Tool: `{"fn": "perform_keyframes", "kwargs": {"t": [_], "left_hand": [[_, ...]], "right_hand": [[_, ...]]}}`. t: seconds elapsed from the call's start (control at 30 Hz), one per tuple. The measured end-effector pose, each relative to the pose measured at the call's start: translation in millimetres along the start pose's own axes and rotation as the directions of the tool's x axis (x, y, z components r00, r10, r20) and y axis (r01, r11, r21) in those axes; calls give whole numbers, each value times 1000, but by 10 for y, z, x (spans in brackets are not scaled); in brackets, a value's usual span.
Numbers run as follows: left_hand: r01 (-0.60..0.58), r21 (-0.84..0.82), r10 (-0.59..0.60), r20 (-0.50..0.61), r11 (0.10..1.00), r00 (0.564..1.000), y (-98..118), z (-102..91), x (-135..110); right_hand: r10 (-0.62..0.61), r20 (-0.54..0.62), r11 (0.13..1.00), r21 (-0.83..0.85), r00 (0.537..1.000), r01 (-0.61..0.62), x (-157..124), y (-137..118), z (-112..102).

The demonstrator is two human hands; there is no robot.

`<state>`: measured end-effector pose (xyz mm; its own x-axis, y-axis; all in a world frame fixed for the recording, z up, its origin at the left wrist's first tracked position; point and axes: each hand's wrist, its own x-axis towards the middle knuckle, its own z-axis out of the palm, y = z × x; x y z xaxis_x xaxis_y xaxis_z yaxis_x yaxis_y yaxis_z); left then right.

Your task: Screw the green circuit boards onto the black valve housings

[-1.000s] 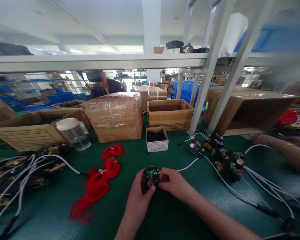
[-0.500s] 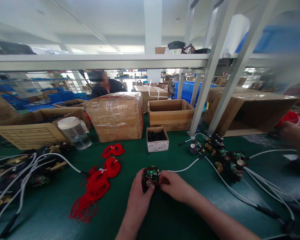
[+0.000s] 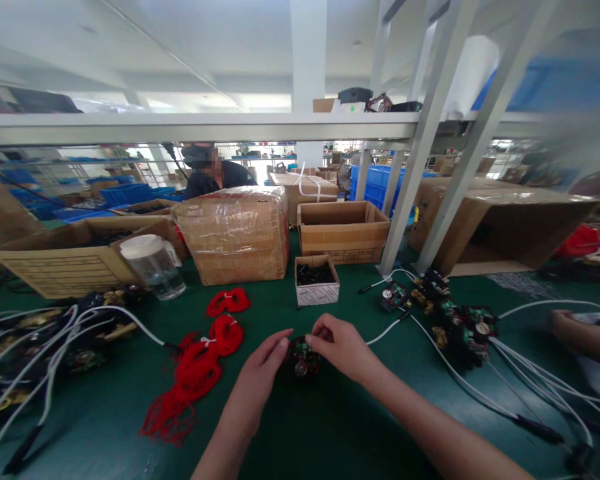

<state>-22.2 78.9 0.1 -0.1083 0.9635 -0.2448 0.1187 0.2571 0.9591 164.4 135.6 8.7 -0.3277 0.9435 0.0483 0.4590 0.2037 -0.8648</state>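
On green mat, left hand (image 3: 260,363) and right hand (image 3: 339,343) loosely pinch small circuit module (image 3: 301,360); light grip could drop it; white cable (image 3: 390,327) may snag.

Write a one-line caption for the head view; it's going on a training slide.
Left hand and right hand hold a small black module with a green circuit board over the green table mat.

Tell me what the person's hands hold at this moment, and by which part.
Both hands grip one small black module with a green circuit board: the left hand at its left side, the right hand over its top right edge.
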Motion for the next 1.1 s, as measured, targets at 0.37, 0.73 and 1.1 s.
{"fn": "perform_keyframes", "kwargs": {"t": [0.37, 0.73, 1.1], "left_hand": [[-145, 185, 148, -2, 972, 989, -93, 9, 153], [-143, 69, 131, 154, 987, 979, -249, -34, 73], [-148, 83, 140, 100, 985, 985, -266, 80, 5]], "right_hand": [[-91, 88, 996, 33, 992, 88, -25, 143, -53], [-50, 114, 999, -9, 992, 51, -159, 115, -1], [-33, 144, 999, 32, 989, 28, -201, 114, 36]]}}
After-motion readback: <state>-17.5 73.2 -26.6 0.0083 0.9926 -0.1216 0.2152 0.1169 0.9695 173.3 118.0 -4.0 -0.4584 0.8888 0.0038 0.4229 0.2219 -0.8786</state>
